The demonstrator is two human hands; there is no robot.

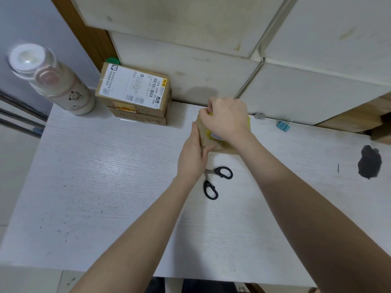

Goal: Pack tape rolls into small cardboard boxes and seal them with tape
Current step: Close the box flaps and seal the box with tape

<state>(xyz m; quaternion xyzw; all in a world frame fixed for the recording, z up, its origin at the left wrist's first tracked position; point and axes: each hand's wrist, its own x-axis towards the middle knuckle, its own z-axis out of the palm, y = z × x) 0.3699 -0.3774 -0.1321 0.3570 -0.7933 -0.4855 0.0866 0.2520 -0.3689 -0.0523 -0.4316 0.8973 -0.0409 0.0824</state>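
A small cardboard box (206, 137) stands on the white table (105, 176) near its back edge. My left hand (193, 157) holds the box's left side, fingers straight along the wall and thumb at the near corner. My right hand (225, 118) rests on top of the box with its fingers curled round a yellow tape roll (212, 134), most of which is hidden beneath the hand. Whether the box flaps stand open I cannot tell.
Black-handled scissors (215, 180) lie just in front of the box. Two stacked cardboard boxes (135, 92), the top one labelled, stand at the back left beside a white bottle (61, 85). A blue binder clip (283, 124) lies at the back right. A dark stain (370, 161) marks the right side.
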